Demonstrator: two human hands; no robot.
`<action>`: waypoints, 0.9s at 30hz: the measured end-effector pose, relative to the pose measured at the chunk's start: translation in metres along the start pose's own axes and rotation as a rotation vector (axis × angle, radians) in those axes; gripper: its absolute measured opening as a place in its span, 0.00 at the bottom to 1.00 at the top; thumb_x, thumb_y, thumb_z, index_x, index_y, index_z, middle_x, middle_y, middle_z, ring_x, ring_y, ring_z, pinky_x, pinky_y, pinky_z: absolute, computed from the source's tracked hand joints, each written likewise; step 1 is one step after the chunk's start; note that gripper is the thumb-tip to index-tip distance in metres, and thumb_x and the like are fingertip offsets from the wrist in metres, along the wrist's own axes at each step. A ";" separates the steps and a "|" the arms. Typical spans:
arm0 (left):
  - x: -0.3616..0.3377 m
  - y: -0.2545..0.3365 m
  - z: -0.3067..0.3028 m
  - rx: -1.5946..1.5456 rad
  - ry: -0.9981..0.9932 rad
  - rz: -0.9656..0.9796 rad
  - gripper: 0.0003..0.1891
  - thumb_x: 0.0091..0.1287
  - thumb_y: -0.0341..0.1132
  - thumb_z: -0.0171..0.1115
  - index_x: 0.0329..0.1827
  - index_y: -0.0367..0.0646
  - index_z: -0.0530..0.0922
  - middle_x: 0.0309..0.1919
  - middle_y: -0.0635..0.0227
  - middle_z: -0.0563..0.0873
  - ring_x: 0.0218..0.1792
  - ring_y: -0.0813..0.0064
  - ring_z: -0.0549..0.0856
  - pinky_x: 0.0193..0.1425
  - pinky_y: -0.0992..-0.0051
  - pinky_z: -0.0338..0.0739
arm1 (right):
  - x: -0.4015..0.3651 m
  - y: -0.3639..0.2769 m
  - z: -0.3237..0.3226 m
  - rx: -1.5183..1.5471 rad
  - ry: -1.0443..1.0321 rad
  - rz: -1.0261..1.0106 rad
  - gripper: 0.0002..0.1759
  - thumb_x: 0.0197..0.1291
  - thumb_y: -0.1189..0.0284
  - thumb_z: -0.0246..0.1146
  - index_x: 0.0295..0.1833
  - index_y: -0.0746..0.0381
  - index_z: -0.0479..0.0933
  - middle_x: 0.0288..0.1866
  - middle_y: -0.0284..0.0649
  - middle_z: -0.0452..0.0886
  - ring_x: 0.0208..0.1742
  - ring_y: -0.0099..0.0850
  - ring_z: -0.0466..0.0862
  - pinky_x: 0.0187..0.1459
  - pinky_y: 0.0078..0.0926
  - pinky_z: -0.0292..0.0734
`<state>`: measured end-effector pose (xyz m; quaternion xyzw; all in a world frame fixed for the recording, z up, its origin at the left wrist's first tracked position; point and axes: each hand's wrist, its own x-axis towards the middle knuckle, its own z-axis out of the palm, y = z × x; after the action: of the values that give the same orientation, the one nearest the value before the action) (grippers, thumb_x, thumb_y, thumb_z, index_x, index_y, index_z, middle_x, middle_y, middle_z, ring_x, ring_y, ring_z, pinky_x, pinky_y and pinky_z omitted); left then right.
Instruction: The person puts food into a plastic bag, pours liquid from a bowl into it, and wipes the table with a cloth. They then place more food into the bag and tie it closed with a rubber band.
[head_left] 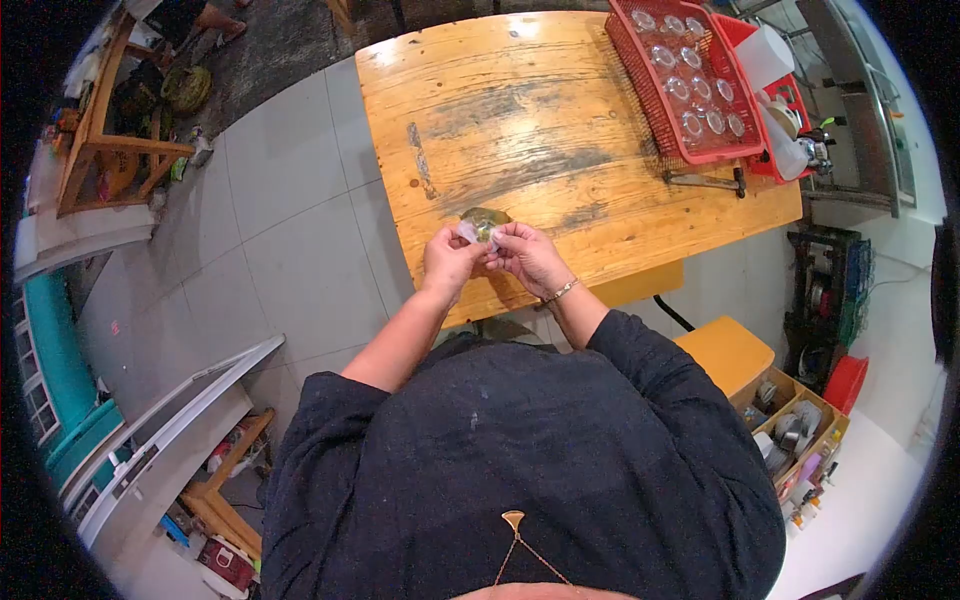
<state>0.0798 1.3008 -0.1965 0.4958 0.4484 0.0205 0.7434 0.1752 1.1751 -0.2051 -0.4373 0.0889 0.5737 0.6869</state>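
Observation:
A small clear plastic bag with something greenish-brown inside is held over the near edge of the wooden table. My left hand pinches the bag's gathered top from the left side. From the right, my right hand grips the same top, its fingers closed close to those of the left. A bracelet circles my right wrist. What exactly the bag contains is too small to make out.
At the table's far right stands a red plastic basket with several clear glasses. Beside it, a red crate holds a white container. A yellow stool is to my right, near a wooden box of items. Tiled floor lies left.

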 end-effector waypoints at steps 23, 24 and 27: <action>0.016 -0.017 -0.018 -0.448 -0.214 -0.342 0.08 0.63 0.22 0.59 0.44 0.32 0.75 0.38 0.59 0.82 0.37 0.69 0.82 0.43 0.75 0.79 | -0.003 0.003 0.005 -0.144 0.062 -0.038 0.04 0.63 0.79 0.61 0.42 0.68 0.76 0.37 0.41 0.82 0.37 0.29 0.84 0.41 0.21 0.81; 0.017 -0.018 -0.019 -0.441 -0.201 -0.322 0.08 0.62 0.22 0.58 0.44 0.32 0.75 0.38 0.59 0.82 0.37 0.69 0.82 0.43 0.75 0.79 | -0.004 0.002 0.005 -0.144 0.052 -0.029 0.04 0.63 0.79 0.61 0.42 0.67 0.76 0.37 0.41 0.82 0.37 0.28 0.84 0.41 0.21 0.81; 0.018 -0.020 -0.018 -0.426 -0.144 -0.309 0.08 0.60 0.19 0.58 0.42 0.32 0.74 0.38 0.58 0.82 0.37 0.68 0.82 0.42 0.74 0.78 | -0.006 0.002 0.003 -0.135 0.025 -0.035 0.05 0.62 0.78 0.62 0.42 0.68 0.76 0.37 0.40 0.82 0.37 0.27 0.84 0.39 0.21 0.81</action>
<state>0.0704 1.3121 -0.2250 0.2541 0.4503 -0.0347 0.8553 0.1704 1.1723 -0.2005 -0.4910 0.0509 0.5609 0.6646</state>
